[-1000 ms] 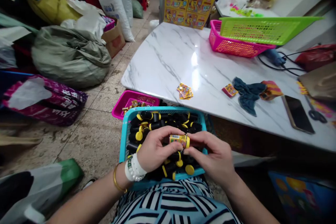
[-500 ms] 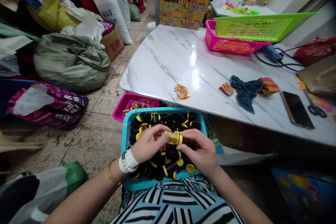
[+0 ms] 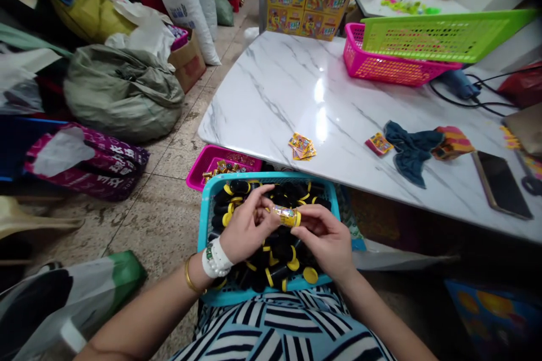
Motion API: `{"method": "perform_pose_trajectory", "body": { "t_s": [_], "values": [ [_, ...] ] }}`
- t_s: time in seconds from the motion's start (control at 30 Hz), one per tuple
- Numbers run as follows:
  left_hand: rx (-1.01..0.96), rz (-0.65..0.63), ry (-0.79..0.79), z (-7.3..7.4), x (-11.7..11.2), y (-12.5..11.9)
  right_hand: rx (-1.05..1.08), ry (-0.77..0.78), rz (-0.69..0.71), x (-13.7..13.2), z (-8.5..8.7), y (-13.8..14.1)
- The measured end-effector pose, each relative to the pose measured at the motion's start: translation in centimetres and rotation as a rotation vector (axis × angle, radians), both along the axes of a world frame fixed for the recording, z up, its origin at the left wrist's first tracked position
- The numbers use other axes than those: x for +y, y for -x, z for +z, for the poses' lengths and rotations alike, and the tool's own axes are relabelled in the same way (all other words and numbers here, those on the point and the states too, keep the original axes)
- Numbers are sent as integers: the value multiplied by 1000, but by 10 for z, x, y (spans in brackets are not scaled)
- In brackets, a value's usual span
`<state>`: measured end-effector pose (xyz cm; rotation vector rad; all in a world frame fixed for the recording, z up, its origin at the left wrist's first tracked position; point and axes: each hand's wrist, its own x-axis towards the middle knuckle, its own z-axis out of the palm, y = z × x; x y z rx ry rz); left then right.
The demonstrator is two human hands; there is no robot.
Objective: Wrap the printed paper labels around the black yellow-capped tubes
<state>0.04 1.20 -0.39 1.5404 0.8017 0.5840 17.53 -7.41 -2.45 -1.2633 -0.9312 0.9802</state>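
Note:
Between my two hands is a small yellow tube (image 3: 287, 216) with a printed, shiny label around it. My left hand (image 3: 249, 223) pinches its left end, and my right hand (image 3: 326, 237) grips the yellow right end with thumb and fingers. Below them a turquoise basket (image 3: 204, 225) rests on my lap, filled with several black tubes (image 3: 277, 273) that have yellow caps. A loose stack of printed stickers (image 3: 302, 146) lies on the marble-patterned table (image 3: 271, 96) just beyond the basket.
A pink basket (image 3: 195, 172) with small gold pieces sits by the table's corner. On the table are a sticker pack (image 3: 379, 144), a dark blue cloth (image 3: 410, 149), a phone (image 3: 502, 183) and pink and green baskets (image 3: 393, 70). Sacks (image 3: 122, 93) stand on the floor at left.
The tube has turned in my fingers, so a different, shinier side of its label faces up. My left fingers have shifted on it. The whole view has swung slightly.

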Motion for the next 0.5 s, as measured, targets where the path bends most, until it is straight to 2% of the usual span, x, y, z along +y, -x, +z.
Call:
{"method": "perform_pose_trajectory", "body": {
  "t_s": [0.07, 0.13, 0.23, 0.3, 0.5],
  "values": [
    [22, -25, 180, 0, 1, -1, -145, -73, -11, -1, -2, 0],
    [70, -70, 169, 2, 1, -3, -148, -41, 9, 2, -2, 0],
    [110, -49, -144, 6, 3, -5, 91, 147, 27, 10, 0, 1],
    [92, -80, -329, 7, 6, -5, 254, 261, 50, 15, 1, 1],
    [85, -257, -604, -6, 15, -2, 548, 422, 157, 19, -8, 2]
  ]
}}
